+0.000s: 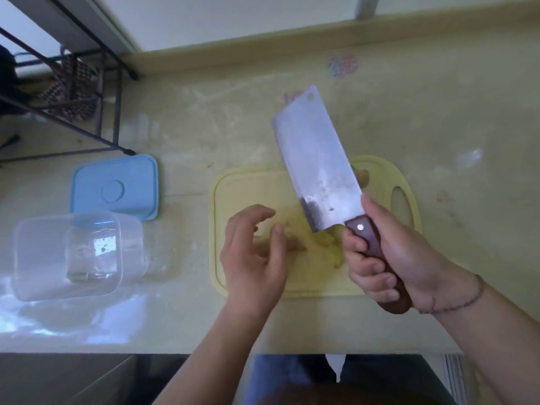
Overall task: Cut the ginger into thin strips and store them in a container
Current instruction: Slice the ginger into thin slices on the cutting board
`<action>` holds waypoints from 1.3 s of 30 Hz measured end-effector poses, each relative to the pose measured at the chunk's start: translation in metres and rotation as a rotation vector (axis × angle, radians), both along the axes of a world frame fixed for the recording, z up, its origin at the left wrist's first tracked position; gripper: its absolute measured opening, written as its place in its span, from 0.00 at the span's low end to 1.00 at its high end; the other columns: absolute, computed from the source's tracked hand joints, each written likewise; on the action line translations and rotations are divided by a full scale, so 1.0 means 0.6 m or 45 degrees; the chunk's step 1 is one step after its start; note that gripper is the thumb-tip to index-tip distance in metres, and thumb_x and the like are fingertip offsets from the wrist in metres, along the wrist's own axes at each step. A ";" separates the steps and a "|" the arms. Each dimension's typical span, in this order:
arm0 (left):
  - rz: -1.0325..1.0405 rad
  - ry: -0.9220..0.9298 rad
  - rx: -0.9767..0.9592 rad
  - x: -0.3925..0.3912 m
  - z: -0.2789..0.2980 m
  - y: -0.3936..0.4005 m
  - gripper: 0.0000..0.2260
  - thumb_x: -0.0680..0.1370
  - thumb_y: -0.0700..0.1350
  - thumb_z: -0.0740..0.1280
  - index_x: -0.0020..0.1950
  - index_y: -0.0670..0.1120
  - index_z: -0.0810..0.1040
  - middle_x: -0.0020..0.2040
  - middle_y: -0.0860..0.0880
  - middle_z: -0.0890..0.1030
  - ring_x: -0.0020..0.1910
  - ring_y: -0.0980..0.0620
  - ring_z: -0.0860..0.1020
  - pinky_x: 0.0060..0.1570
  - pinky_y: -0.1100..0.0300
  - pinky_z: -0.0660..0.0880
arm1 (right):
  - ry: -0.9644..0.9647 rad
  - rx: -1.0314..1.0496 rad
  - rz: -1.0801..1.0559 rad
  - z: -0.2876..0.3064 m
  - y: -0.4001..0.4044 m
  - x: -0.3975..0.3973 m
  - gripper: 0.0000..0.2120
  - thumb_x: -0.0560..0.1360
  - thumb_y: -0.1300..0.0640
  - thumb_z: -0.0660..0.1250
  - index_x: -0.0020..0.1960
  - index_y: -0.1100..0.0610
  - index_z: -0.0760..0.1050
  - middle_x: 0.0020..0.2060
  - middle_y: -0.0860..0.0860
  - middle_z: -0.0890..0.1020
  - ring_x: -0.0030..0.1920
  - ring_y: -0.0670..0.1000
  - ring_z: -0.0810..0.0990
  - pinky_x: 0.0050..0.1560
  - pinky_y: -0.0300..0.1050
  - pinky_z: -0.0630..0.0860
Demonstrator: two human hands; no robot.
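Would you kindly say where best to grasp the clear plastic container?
Probably by its right wall, from above: the clear plastic container stands upright with its mouth open, the blue lid lies behind it, and the left hand hovers to its right.

Black wire rack (87, 92); patterned basket (70, 92)

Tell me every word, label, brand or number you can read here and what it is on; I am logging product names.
None can be read.
cleaver: no legible marking on the blade.
blue lid: a round embossed ring, no letters.
countertop: coloured prints near the back edge, too blurred to read.
clear container: no label visible.
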State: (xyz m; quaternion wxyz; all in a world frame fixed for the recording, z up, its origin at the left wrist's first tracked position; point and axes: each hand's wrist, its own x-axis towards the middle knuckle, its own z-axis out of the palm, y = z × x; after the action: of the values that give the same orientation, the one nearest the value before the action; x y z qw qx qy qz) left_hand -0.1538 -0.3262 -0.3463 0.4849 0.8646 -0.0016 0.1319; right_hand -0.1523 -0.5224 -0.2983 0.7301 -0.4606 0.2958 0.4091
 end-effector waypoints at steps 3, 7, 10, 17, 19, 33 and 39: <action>0.145 0.299 -0.458 0.010 0.040 -0.032 0.08 0.79 0.41 0.64 0.57 0.50 0.78 0.53 0.55 0.82 0.53 0.53 0.81 0.47 0.64 0.77 | 0.050 0.122 -0.073 -0.001 -0.011 0.000 0.30 0.73 0.28 0.55 0.31 0.54 0.65 0.23 0.50 0.58 0.18 0.44 0.56 0.19 0.30 0.58; 0.176 0.458 -0.720 0.038 0.051 -0.036 0.11 0.80 0.39 0.62 0.59 0.45 0.79 0.54 0.51 0.84 0.54 0.51 0.83 0.50 0.60 0.79 | 0.087 0.316 -0.086 -0.004 -0.026 -0.006 0.34 0.68 0.22 0.65 0.31 0.54 0.66 0.22 0.48 0.60 0.17 0.44 0.57 0.19 0.31 0.62; 0.201 0.807 -0.995 0.058 0.062 -0.037 0.10 0.84 0.38 0.60 0.62 0.43 0.78 0.52 0.48 0.86 0.51 0.49 0.85 0.50 0.59 0.81 | 0.127 0.573 -0.080 -0.013 -0.036 -0.013 0.33 0.63 0.26 0.75 0.33 0.54 0.68 0.21 0.48 0.62 0.17 0.43 0.61 0.19 0.32 0.65; -0.212 1.504 -1.517 0.077 0.078 -0.033 0.21 0.78 0.54 0.59 0.61 0.41 0.79 0.55 0.41 0.84 0.50 0.43 0.84 0.53 0.49 0.81 | 0.243 1.125 -0.141 -0.066 -0.051 -0.024 0.32 0.83 0.31 0.53 0.47 0.60 0.73 0.31 0.53 0.67 0.27 0.50 0.70 0.30 0.41 0.75; -0.234 1.526 -1.555 0.075 0.074 -0.031 0.20 0.76 0.52 0.60 0.59 0.40 0.80 0.55 0.41 0.85 0.50 0.42 0.84 0.51 0.49 0.82 | 0.245 1.153 -0.135 -0.073 -0.052 -0.030 0.31 0.83 0.30 0.55 0.46 0.59 0.74 0.30 0.52 0.66 0.26 0.49 0.70 0.28 0.40 0.75; -0.265 1.031 -0.625 0.055 0.054 -0.022 0.17 0.80 0.27 0.60 0.59 0.45 0.80 0.52 0.46 0.87 0.54 0.51 0.85 0.55 0.58 0.80 | 0.198 1.228 -0.282 -0.064 -0.111 -0.059 0.35 0.84 0.30 0.46 0.51 0.62 0.70 0.35 0.54 0.68 0.31 0.55 0.69 0.29 0.45 0.66; -0.403 0.639 -0.104 0.052 0.034 -0.052 0.15 0.78 0.30 0.68 0.55 0.50 0.82 0.53 0.57 0.83 0.51 0.63 0.82 0.46 0.71 0.76 | 0.204 1.225 -0.329 -0.051 -0.128 -0.076 0.36 0.84 0.30 0.46 0.53 0.63 0.70 0.37 0.55 0.68 0.33 0.56 0.69 0.26 0.45 0.57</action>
State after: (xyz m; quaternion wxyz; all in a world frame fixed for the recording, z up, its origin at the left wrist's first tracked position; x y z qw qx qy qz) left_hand -0.1227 -0.3577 -0.3258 0.5191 0.8389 -0.0111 -0.1633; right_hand -0.1981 -0.5993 -0.3290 0.8793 0.0014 0.1833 0.4396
